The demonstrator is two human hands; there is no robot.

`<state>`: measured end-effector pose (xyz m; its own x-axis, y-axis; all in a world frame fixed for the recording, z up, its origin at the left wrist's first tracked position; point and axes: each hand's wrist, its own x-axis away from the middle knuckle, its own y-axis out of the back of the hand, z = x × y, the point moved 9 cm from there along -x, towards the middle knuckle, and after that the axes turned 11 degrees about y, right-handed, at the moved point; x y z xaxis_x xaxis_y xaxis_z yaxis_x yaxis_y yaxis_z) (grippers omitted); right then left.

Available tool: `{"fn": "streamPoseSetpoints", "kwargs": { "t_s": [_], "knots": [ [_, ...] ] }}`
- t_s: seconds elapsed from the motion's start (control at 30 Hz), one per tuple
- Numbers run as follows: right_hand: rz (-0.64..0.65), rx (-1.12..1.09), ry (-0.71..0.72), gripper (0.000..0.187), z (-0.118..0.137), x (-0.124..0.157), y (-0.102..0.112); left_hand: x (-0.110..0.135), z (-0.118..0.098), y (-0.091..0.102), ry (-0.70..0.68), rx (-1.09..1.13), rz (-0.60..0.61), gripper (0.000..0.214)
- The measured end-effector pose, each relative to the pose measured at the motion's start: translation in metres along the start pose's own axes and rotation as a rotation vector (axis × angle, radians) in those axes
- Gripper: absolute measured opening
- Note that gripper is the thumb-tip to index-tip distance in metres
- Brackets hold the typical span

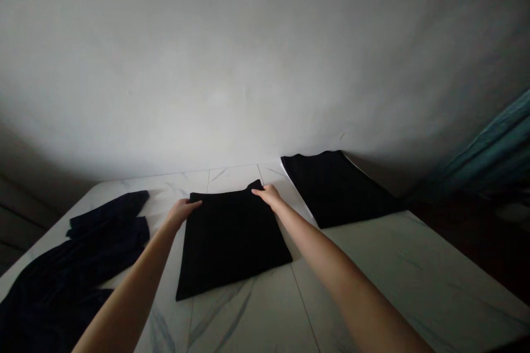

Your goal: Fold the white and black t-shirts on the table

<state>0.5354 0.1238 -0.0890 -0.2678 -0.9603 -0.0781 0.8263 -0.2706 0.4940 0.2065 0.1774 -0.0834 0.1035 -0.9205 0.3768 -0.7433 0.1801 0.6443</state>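
A folded black garment (234, 237) lies in a near-square on the marble-patterned table in front of me. At its far left corner my left hand (182, 210) pinches the cloth, thumb on top. My right hand (267, 195) grips the far right corner, where a small bit of fabric sticks up. The fingers under the cloth are hidden on both sides. What kind of garment it is cannot be made out.
Another folded black cloth (339, 187) with a white edge lies at the back right, near the wall (248, 66). Crumpled dark navy clothing (78, 265) spreads over the left side. The marble-patterned table (256, 314) meets the wall behind. Teal fabric (488, 149) hangs at far right.
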Motion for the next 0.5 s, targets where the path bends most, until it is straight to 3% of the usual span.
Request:
{"fn": "streamPoseSetpoints", "kwargs": {
  "t_s": [0.13,0.27,0.37,0.5],
  "knots": [
    [-0.121,0.163,0.122,0.025,0.014,0.022,0.008,0.037,-0.025,0.01,-0.235,-0.129,-0.252,0.032],
    [-0.258,-0.052,0.3,0.032,0.024,0.052,0.046,0.089,-0.05,0.005,-0.377,-0.105,-0.281,0.042],
    [-0.352,-0.249,0.375,0.043,0.026,0.074,0.105,0.135,-0.082,-0.001,-0.433,-0.023,-0.265,0.05],
    [-0.475,-0.317,0.366,0.05,0.015,0.099,0.209,0.203,-0.147,-0.03,-0.589,0.205,-0.117,0.053]
  ]
}}
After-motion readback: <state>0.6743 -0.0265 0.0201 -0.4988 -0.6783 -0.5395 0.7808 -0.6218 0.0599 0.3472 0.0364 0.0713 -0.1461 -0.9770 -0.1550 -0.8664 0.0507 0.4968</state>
